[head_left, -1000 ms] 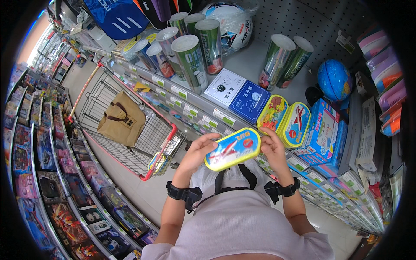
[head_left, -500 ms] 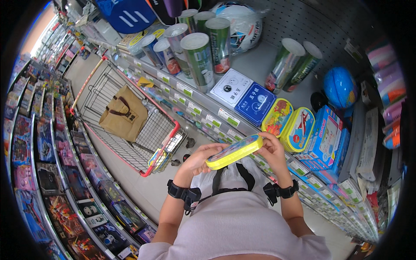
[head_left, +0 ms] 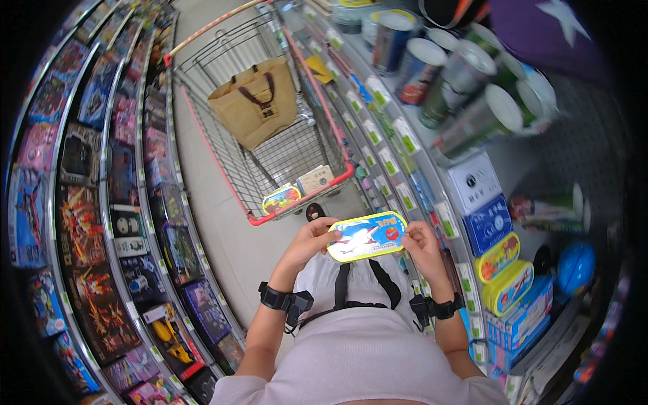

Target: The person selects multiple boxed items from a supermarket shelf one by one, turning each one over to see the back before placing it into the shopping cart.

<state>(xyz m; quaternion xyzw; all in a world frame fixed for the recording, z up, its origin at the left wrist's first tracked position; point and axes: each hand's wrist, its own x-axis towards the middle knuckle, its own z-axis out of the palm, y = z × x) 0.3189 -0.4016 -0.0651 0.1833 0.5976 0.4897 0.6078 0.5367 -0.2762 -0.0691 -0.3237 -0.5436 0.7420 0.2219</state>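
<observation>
The left hand (head_left: pixel 312 241) and right hand (head_left: pixel 424 251) grip opposite ends of a yellow-rimmed rounded box (head_left: pixel 368 237), held near the person's body (head_left: pixel 364 351). Farther off to the left stands a wire cart (head_left: pixel 348 169) holding a tan bag (head_left: pixel 250 111).

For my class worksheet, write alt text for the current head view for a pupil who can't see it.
A person's left hand and right hand hold a flat yellow-edged box with an aeroplane picture between them. Beyond it stands a wire shopping cart holding a tan bag; shelves of packaged goods line the left and right.
</observation>
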